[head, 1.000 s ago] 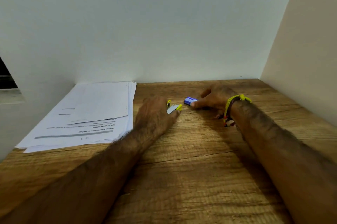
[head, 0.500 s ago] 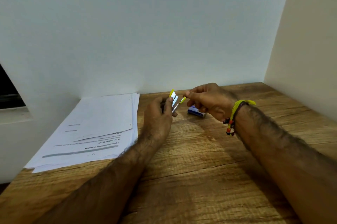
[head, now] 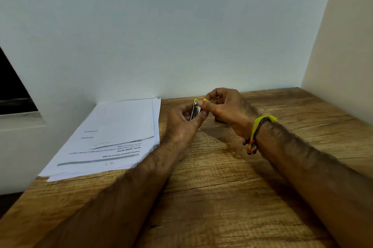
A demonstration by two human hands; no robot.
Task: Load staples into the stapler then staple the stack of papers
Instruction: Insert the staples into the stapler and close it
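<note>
Stapler [head: 196,108], lifted since earlier, now held by both hands above table [head: 222,197].

stapler [head: 196,108]: showing a silvery metal body with bright yellow plastic ends, just right of the stack of papers

stack of papers [head: 113,138]: showing white sheets with black printed lines and a grey bar along one heading (text reading upside down from here)

table [head: 222,197]: showing warm brown wood grain with darker streaks, spreading out under the stack of papers

wrist thread [head: 260,124]: showing bright yellow, with small red, orange and dark beads hanging below, well to the right of the stack of papers

back wall [head: 161,25]: showing plain pale bluish white behind the stack of papers

side wall [head: 343,45]: showing cream, far right of the stack of papers
</note>
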